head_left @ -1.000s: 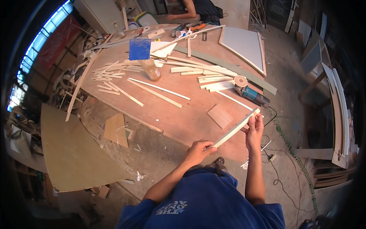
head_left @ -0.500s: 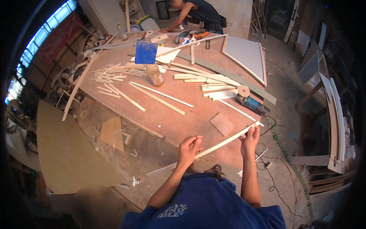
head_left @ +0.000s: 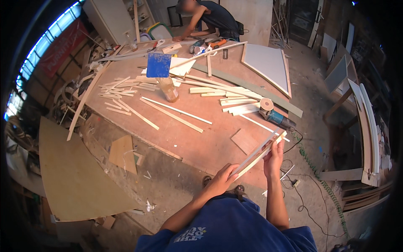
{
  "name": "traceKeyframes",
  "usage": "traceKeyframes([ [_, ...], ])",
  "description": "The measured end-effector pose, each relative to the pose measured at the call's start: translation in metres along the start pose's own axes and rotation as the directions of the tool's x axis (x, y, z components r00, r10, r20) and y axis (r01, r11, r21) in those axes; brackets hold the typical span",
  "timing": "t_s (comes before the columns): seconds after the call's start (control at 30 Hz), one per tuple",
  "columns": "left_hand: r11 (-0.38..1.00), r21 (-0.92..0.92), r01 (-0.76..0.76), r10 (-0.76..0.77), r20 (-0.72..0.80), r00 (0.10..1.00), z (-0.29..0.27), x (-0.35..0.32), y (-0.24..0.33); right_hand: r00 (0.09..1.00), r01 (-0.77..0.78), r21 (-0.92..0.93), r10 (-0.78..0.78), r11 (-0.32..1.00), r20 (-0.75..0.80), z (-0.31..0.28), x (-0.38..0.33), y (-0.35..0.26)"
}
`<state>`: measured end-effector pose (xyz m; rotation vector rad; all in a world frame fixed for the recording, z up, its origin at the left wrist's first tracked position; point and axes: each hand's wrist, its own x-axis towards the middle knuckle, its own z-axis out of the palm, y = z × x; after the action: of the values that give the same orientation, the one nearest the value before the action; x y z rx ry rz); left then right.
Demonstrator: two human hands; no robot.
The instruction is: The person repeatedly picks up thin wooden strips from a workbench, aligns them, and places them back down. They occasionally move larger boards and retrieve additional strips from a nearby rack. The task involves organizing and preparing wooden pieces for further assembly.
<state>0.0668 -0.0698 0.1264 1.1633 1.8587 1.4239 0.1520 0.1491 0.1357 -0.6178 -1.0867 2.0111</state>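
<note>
Wooden strip [head_left: 254, 162], pale yellow, held aslant in front of the body above the near edge of the table [head_left: 197, 147], its right end farther from the person than its left; a greyish band runs along its far side, and whether the two are joined cannot be told. The left hand [head_left: 221, 180] grips the near end, thumb and fingers closed on the wood. The right hand [head_left: 273, 161] pinches the strip close to the far end between thumb and fingers, the fingertips partly hidden. Just beyond the strip, flat on the table, lies a square board [head_left: 244, 141]; a thin white stick [head_left: 261, 125] passes behind it. Near the right edge rests a grinder [head_left: 278, 118] with a round disc, beside a pile of short strips [head_left: 241, 105]. Farther left lie two long sticks [head_left: 178, 111], a bottle [head_left: 170, 93] with a blue plate [head_left: 158, 66] above it, and a heap of thin sticks [head_left: 121, 90]. At the far right is a framed grey panel [head_left: 266, 65]. Behind the table a co-worker [head_left: 220, 20] leans forward. On the floor to the right runs a coiled green hose [head_left: 325, 185].
</note>
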Motion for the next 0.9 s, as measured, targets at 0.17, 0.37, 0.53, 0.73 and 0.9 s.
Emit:
traceKeyframes([
  [0.17, 0.994, -0.101, 0.037, -0.045, -0.079, 0.996, -0.001, 0.017, -0.005, 0.970, -0.123, -0.137, 0.148, 0.983, 0.192, 0.019, -0.049, 0.029],
  [0.37, 0.993, -0.102, 0.056, -0.068, -0.118, 0.991, -0.027, 0.039, 0.002, 0.966, -0.020, -0.322, 0.101, 0.947, 0.238, 0.029, -0.039, 0.051],
  [0.53, 0.990, -0.023, 0.136, -0.136, -0.007, 0.991, -0.066, 0.054, -0.001, 0.969, -0.046, -0.120, 0.073, 0.992, 0.235, 0.051, 0.032, 0.009],
  [0.73, 0.990, 0.068, 0.124, -0.124, -0.005, 0.992, -0.063, 0.061, -0.015, 0.958, -0.112, -0.075, 0.128, 0.991, 0.258, 0.045, 0.031, 0.015],
  [0.9, 0.995, -0.008, 0.095, -0.095, -0.122, 0.988, -0.046, 0.045, -0.042, 0.988, -0.069, -0.171, 0.091, 0.983, 0.124, 0.029, 0.015, 0.051],
])
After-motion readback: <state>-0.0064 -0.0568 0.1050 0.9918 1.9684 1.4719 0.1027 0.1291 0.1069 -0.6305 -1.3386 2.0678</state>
